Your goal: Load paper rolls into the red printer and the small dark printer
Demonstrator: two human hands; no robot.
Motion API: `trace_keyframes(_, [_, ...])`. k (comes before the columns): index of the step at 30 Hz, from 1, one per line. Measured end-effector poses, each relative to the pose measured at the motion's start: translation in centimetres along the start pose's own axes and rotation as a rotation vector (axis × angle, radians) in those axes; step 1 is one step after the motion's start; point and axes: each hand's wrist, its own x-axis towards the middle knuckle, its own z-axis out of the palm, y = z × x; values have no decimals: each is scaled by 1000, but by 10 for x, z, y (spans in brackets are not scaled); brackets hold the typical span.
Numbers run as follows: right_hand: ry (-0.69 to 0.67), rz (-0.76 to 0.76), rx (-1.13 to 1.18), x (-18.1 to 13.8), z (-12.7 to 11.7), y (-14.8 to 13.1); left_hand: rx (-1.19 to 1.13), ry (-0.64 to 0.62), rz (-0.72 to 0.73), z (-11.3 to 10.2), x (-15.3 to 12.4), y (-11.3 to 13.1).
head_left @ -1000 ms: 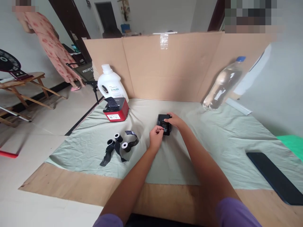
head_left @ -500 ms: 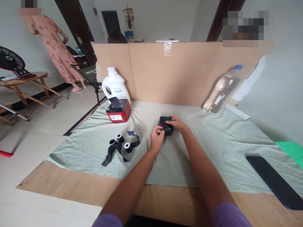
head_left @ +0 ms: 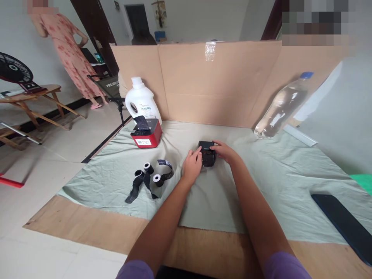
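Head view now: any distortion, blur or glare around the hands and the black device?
Head view: the wide-angle lens seemingly tilts the clear plastic bottle with blue cap outward; light is soft, no glare; the left hand and right hand are sharp; the small black box-shaped device between them is dark, its details unreadable; pixelated blocks cover both top corners.

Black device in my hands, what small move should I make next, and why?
Probably steady the device with the right hand and reach the left hand to the nearest roll: both hands rest on the device, and that roll lies loose on the cloth just left.
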Motion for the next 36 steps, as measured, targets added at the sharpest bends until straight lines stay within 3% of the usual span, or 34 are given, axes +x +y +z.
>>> trace_keyframes(5, [32, -22, -3, -5, 2, -5, 118, -25, 1, -3, 2, 4])
trace_keyframes(14, [47, -50, -14, -9, 3, -1, -35, -19, 13, -3, 7, -6])
trace_keyframes(20, [2, -28, 41, -8, -6, 9, 73, -48, -126, -1, 13, -13])
trace_keyframes(22, [68, -102, 28, -10, 1, 15, 173, -91, -95, 0, 12, -11])
trace_keyframes(27, [394, -247, -165, -25, 36, 23, 297, -187, -14, -1, 8, -6])
trace_keyframes(31, [378, -249, -129, -36, 48, 20, 334, -194, 8, 4, 7, 2])
trace_keyframes(36, [376, -265, 18, -38, 15, 23, 283, -164, 132, 25, 17, 34])
